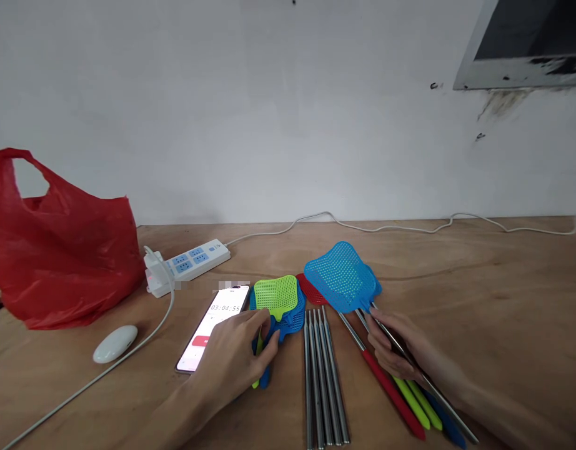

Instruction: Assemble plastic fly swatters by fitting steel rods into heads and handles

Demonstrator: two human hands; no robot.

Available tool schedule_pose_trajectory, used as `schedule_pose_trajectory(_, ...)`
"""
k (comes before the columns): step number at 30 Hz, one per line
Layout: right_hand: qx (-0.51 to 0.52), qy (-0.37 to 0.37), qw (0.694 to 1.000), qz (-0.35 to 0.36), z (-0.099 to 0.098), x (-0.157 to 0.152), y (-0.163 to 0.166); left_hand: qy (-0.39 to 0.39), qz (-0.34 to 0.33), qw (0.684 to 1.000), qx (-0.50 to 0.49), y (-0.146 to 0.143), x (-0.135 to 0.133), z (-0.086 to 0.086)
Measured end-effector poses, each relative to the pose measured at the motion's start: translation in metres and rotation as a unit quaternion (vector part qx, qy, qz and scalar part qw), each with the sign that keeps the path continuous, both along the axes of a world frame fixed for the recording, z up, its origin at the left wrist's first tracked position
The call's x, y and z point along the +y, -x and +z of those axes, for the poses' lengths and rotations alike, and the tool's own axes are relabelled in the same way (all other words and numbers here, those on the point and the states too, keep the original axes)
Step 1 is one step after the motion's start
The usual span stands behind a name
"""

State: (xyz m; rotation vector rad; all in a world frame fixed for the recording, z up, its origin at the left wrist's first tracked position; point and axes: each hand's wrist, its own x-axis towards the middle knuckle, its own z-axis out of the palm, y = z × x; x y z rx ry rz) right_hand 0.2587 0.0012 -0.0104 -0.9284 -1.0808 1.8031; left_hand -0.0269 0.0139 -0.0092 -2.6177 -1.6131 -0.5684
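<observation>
My right hand point(398, 344) is closed around the thin metal rod of a fly swatter with a blue mesh head point(342, 278). Its rod slants toward the lower right, its bare silver end near the frame's bottom edge. My left hand point(243, 350) reaches over small swatter heads, one lime green point(275, 295) on top and blue mesh point(295, 319) below. Thumb and forefinger are apart beside the blue neck; the other fingers are partly hidden. Green and blue handle ends show beneath this hand. Several metal rods point(323, 381) lie side by side between my hands.
Under my right hand lie swatters with red point(393, 394), lime and blue grips; a red mesh head point(311, 289) is behind. At left are a phone point(213, 325) showing a timer, a power strip point(189, 265), a white oval object point(115, 344), cables and a red plastic bag point(67, 256).
</observation>
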Motion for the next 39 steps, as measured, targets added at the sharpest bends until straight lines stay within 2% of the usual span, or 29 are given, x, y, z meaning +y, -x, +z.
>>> schedule_pose_trajectory(8,0.005,0.021,0.991,0.132,-0.007,-0.003,-0.004,-0.056,-0.048,0.987,-0.141,0.001,-0.003,0.001)
schedule_pose_trajectory(14,-0.014,0.001,0.977,0.214,-0.012,-0.002,-0.006,-0.067,-0.121,0.975,-0.172,0.002,-0.005,0.004)
schedule_pose_trajectory(23,-0.089,-0.007,0.972,0.219,-0.010,-0.005,-0.004,-0.102,-0.208,0.963,-0.140,0.009,-0.004,0.000)
schedule_pose_trajectory(28,-0.130,-0.001,0.964,0.232,-0.008,-0.006,-0.004,-0.137,-0.219,0.960,-0.109,0.012,-0.002,-0.004)
schedule_pose_trajectory(39,-0.201,0.008,0.954,0.224,0.002,-0.011,-0.001,-0.192,-0.227,0.945,-0.137,0.017,-0.002,-0.006)
